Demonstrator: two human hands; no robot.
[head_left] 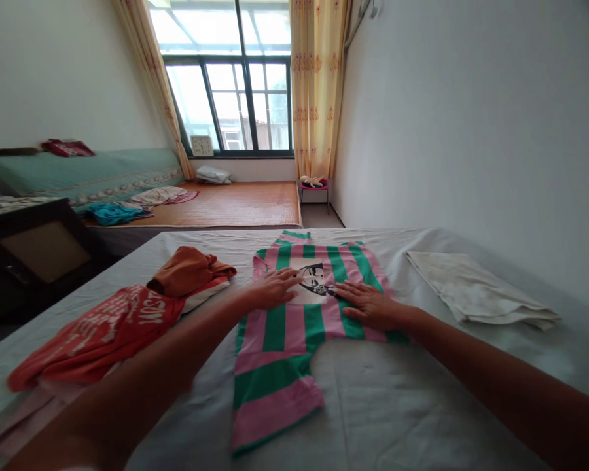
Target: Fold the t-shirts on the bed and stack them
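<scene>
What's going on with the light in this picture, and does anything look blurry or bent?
Head view: the window glares, its upper panes nearly white; the right forearm darkens toward the corner; the red garment blurs at its near end; the striped shirt looks sharper around the left hand and right hand; the left curtain leans, perhaps from lens distortion.

At about eight o'clock of the view, a red garment (101, 337) carries white printing. Its biggest letters, toward the garment's two o'clock side, seem to read "SON", possibly with an "A" before them. From these letters toward nine o'clock, several lines of smaller white text are too blurred for reading. At ten o'clock of the view, a square clock (202, 146) has dial marks too small to make out.
</scene>
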